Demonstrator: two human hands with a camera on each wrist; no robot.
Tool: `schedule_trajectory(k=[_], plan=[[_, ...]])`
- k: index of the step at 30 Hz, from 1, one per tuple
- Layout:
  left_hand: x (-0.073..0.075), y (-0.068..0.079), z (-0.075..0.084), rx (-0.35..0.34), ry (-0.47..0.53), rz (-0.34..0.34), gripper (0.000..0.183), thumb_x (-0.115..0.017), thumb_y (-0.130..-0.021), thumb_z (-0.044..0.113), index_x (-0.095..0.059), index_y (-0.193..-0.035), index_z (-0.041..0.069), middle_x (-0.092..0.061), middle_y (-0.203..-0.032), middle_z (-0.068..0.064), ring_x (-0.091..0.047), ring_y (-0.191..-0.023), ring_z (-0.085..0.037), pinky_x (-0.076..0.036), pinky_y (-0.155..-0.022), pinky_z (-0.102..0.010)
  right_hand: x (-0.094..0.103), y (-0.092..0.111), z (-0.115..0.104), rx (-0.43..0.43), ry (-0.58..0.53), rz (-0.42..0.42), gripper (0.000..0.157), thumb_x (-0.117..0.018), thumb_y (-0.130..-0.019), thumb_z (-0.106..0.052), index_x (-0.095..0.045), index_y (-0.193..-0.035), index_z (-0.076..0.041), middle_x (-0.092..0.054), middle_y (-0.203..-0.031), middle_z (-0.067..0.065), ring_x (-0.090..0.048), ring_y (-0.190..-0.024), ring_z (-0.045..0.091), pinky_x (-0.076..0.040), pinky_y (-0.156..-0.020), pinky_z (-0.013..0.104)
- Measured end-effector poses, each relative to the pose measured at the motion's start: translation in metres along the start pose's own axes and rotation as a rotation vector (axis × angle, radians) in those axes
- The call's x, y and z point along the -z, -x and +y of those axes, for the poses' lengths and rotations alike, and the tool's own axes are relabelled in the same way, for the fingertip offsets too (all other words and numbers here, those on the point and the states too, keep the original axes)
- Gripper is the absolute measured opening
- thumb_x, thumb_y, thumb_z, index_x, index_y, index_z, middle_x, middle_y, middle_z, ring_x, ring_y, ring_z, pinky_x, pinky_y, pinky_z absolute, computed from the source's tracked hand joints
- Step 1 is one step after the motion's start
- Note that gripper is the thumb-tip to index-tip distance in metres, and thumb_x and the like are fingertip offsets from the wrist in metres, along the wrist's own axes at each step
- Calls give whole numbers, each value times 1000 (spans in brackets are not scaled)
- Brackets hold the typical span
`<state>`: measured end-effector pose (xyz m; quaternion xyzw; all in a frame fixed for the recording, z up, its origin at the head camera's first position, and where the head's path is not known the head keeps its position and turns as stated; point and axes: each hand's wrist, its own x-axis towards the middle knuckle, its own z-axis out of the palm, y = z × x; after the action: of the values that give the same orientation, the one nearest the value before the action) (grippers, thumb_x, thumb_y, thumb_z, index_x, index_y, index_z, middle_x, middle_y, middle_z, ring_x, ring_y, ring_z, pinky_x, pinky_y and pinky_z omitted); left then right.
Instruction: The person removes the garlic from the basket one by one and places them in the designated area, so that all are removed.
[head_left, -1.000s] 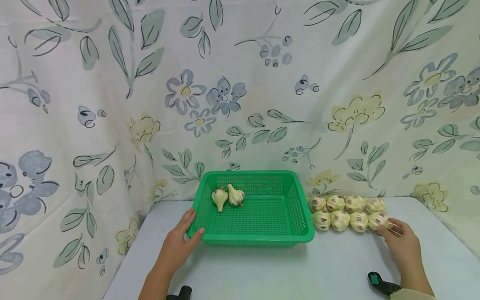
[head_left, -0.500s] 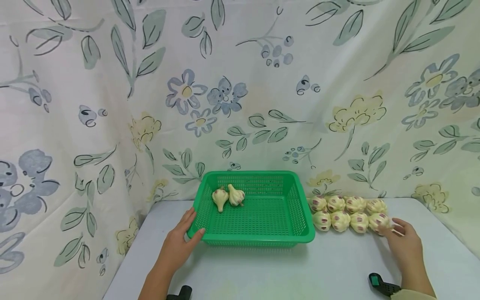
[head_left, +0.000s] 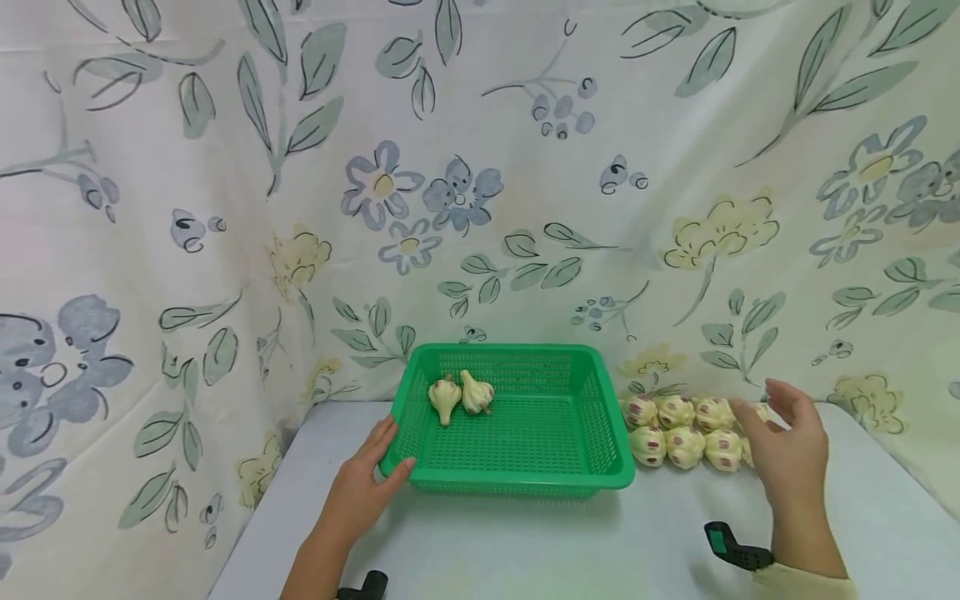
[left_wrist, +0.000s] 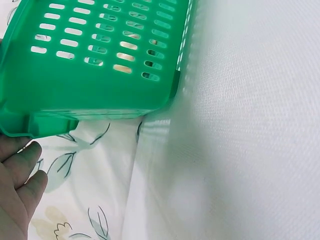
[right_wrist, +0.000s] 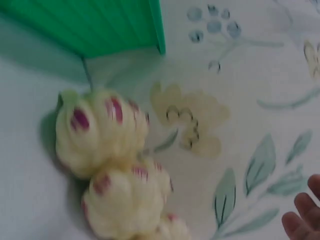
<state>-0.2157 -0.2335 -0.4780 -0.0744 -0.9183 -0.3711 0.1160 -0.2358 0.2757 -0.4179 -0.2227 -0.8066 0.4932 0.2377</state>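
A green plastic basket sits on the white table with two garlic bulbs at its left. My left hand touches the basket's left rim near the front corner, fingers fairly straight and thumb apart. In the left wrist view, the fingers lie by the basket's lip. To the basket's right stand two rows of garlic bulbs, purple-marked and close together. My right hand is raised over their right end, thumb and fingers spread apart, no bulb seen between them. It partly hides the rightmost bulbs.
A floral curtain hangs right behind the table, basket and bulbs. White tabletop extends in front of the basket. Black devices are worn on the wrists, with a dark one showing at the right.
My right hand has left the front rightmost garlic bulb and moved up and slightly left, its fingers lifting. The left hand stays at the basket's rim. The head view has shifted slightly.
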Motion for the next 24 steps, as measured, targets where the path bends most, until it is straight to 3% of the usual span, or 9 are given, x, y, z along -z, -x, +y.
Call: schedule_trajectory(k=[8, 14, 19, 24], plan=[[-4, 0, -3, 20, -7, -12, 72, -65, -93, 46, -40, -151, 11, -29, -161, 0, -27, -149, -26, -31, -115, -53, -63, 31, -81, 495, -87, -231, 58, -68, -94, -31, -47, -144, -12, -50, -140, 12, -48, -127, 30, -46, -99, 40], [-4, -1, -2, 13, -15, 1, 70, -68, -92, 41, -42, -150, 11, -32, -160, 0, -29, -148, -23, -32, -115, -51, -111, 38, -130, 767, -126, -382, 51, -71, -92, -18, -52, -139, -8, -52, -136, 13, -50, -123, 32, -47, -96, 51], [-1, -1, -2, 6, -16, 7, 71, -68, -92, 43, -43, -150, 11, -32, -160, 2, -30, -147, -22, -33, -115, -50, -148, 46, -159, 786, -116, -534, 51, -70, -93, -25, -53, -138, -11, -53, -138, 10, -50, -125, 29, -48, -95, 51], [0, -1, -1, -3, -14, 10, 72, -67, -91, 47, -44, -149, 11, -33, -160, 2, -30, -147, -21, -33, -115, -48, -185, 48, -169, 699, 67, -768, 47, -65, -95, -37, -54, -137, -18, -54, -139, 8, -50, -129, 31, -46, -101, 53]])
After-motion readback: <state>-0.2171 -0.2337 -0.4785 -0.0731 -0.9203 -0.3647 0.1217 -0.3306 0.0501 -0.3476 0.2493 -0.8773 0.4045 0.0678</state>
